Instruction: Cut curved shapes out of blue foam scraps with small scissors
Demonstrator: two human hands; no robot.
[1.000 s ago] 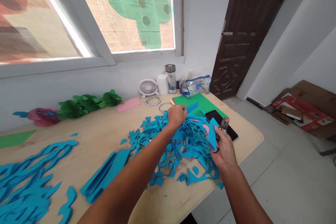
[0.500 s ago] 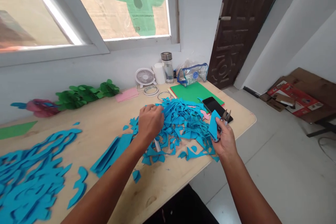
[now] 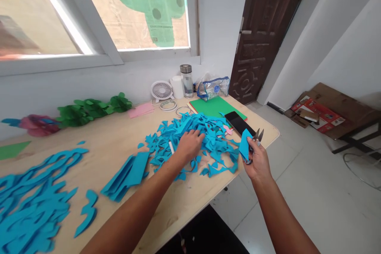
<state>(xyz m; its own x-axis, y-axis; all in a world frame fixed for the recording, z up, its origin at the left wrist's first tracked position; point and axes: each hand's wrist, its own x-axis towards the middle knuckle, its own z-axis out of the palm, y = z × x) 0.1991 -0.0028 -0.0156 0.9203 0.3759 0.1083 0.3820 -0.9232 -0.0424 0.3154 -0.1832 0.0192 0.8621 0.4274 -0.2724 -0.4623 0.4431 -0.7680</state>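
Observation:
My left hand (image 3: 190, 145) rests on a heap of blue paper scraps (image 3: 217, 149), palm down, fingers a little bent and apart; it grips nothing that I can see. A white pen-like stick (image 3: 171, 147) pokes out of the scraps beside it. In my right hand (image 3: 258, 162), at the table's right edge, are a pair of scissors (image 3: 259, 135) with blades pointing up and away, and a folded piece of blue paper (image 3: 244, 145). Folded blue paper strips (image 3: 126, 176) lie left of the heap. A wavy blue cut-out (image 3: 87, 213) and a pile of similar cut-outs (image 3: 32, 210) are farther left.
Behind the heap are a phone (image 3: 239, 123), green paper sheets (image 3: 217, 108), a clear pouch (image 3: 213, 88), a glass bottle (image 3: 187, 81), a small white fan (image 3: 161, 90) and cable coils (image 3: 168, 105). Green paper leaves (image 3: 92, 110) line the wall. Cardboard (image 3: 330, 107) lies right.
My left hand has moved right and nearer me, from the heap's left side onto its middle. Scraps there have shifted. My right hand still holds the scissors and blue paper.

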